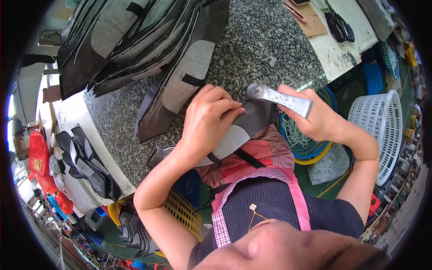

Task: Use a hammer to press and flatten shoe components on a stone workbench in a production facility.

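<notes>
My right hand (pixel 315 118) is wrapped round a hammer (pixel 284 100) with a worn silver-grey surface. Its rounded end lies just above the granite worktop, close to a dark grey flat piece (pixel 255 118). That piece rests at the worktop's near edge, and a light grey curved patch (pixel 231 140) shows beside it. My left hand (pixel 208 118) presses thumb and fingers together on the dark piece's edge; anything small between the fingertips is hidden. A stack of black and grey cut pieces (pixel 182 81) lies just beyond my left hand.
Granite worktop (pixel 265 45) spreads ahead. More black pieces (pixel 87 162) lie on a white table at left. To the right are a blue basket (pixel 302 130) of pale strips and a white basket (pixel 378 130). A phone (pixel 299 2) lies at the far right on a brown board (pixel 310 24).
</notes>
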`<state>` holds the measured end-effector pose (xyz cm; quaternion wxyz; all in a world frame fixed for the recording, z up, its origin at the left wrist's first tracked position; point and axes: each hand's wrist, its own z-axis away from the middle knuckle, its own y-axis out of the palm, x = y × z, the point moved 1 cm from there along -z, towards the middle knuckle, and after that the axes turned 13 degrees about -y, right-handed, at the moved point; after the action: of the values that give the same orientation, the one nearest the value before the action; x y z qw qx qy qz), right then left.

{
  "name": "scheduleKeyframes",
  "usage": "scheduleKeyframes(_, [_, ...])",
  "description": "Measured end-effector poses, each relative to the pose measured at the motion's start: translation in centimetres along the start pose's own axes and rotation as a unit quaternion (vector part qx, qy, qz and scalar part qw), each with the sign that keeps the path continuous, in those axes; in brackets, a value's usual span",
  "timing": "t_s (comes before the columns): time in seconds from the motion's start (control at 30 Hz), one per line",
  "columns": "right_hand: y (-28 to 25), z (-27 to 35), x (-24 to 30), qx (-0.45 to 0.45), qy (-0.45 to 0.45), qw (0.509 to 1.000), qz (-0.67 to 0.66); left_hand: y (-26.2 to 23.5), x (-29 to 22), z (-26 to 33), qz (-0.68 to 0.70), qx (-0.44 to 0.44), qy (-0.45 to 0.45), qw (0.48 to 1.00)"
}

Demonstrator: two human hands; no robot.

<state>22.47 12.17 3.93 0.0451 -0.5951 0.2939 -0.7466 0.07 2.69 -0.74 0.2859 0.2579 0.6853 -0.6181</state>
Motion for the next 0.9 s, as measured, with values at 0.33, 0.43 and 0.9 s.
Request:
scheduleKeyframes(0.33, [0.3,-0.4,0.6,-0.059,-0.086,0.994,0.032,0.0,-1.3,1.2,-0.135,0.026,0.127,0.982])
scheduleKeyframes(0.43, [1.1,-0.3,0.9,-0.01,-0.037,0.998,-0.043,-0.1,-0.8,1.5,-0.114,0.021,0.118,0.986])
scheduleKeyframes(0.9, [2.7,0.0,-0.1,0.032,-0.087,0.993,0.068,-1.4,-0.1,2.2,0.021,0.085,-0.097,0.991])
